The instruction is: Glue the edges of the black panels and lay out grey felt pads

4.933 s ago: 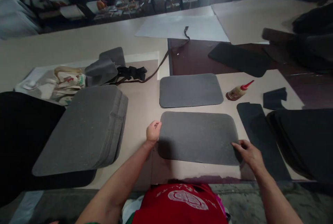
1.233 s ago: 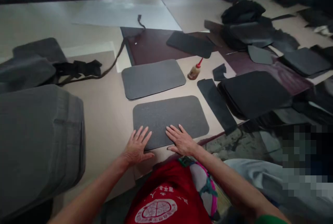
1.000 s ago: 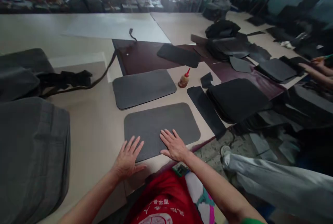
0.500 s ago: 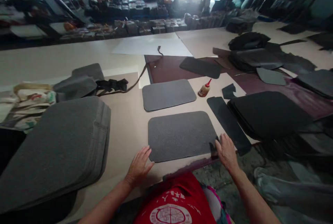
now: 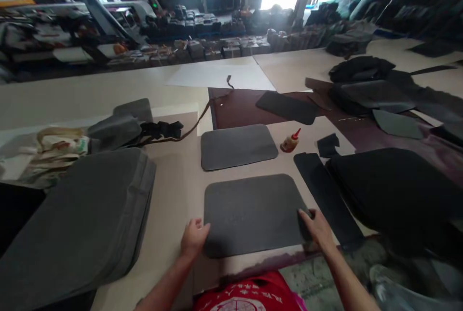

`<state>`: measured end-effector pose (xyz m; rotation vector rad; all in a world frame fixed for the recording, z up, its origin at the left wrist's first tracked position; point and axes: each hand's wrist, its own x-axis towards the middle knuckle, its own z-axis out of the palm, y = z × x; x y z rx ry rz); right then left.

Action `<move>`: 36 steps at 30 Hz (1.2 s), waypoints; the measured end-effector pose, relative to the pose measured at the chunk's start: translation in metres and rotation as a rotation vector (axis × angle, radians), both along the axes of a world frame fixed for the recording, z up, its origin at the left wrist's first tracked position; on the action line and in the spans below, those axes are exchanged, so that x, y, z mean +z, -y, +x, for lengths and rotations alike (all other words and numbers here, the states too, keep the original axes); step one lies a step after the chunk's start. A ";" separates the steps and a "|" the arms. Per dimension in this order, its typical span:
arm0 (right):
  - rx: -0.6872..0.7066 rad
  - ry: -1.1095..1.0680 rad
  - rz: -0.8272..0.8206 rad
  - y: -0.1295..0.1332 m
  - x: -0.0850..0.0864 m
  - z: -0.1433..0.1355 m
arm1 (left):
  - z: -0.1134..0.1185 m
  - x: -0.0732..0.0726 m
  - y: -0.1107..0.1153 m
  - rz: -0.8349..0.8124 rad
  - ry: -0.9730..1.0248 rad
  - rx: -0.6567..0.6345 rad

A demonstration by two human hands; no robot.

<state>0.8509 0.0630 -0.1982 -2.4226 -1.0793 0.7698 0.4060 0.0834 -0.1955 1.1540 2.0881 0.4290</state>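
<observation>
A flat grey rounded-corner panel [image 5: 253, 217] lies in front of me near the table's front edge. At its left edge is my left hand [image 5: 193, 238], fingers curled and thumb against the panel. My right hand [image 5: 317, 228] pinches the right edge between thumb and fingers. Just beyond lies a similar grey panel [image 5: 238, 147]. A small glue bottle [image 5: 290, 141] with a red nozzle stands to the right of that one. Closest to my right hand is a long black strip [image 5: 329, 195].
A tall stack of grey panels [image 5: 90, 205] is on the left, with a cloth bag [image 5: 60, 149] behind it. On the right sit a black panel stack [image 5: 394, 185] and a small black scrap [image 5: 328, 145]. A dark strap [image 5: 197, 120] crosses the table [image 5: 173, 181].
My hands have gone from lying beside the near panel with fingers extended to gripping its left and right edges. The view has tilted up, so everything appears lower.
</observation>
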 end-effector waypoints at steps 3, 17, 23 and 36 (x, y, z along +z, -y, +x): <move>-0.108 -0.340 -0.027 -0.006 0.017 -0.002 | -0.002 0.001 -0.001 -0.050 0.053 0.070; 0.026 -1.015 -0.053 -0.036 0.121 -0.012 | 0.025 0.047 0.013 -0.164 0.591 0.108; -0.046 -1.019 0.114 -0.092 0.155 -0.007 | 0.012 0.120 -0.030 0.078 0.811 0.005; 0.001 -0.577 0.478 -0.319 0.059 -0.050 | -0.010 0.079 -0.272 0.357 0.374 0.173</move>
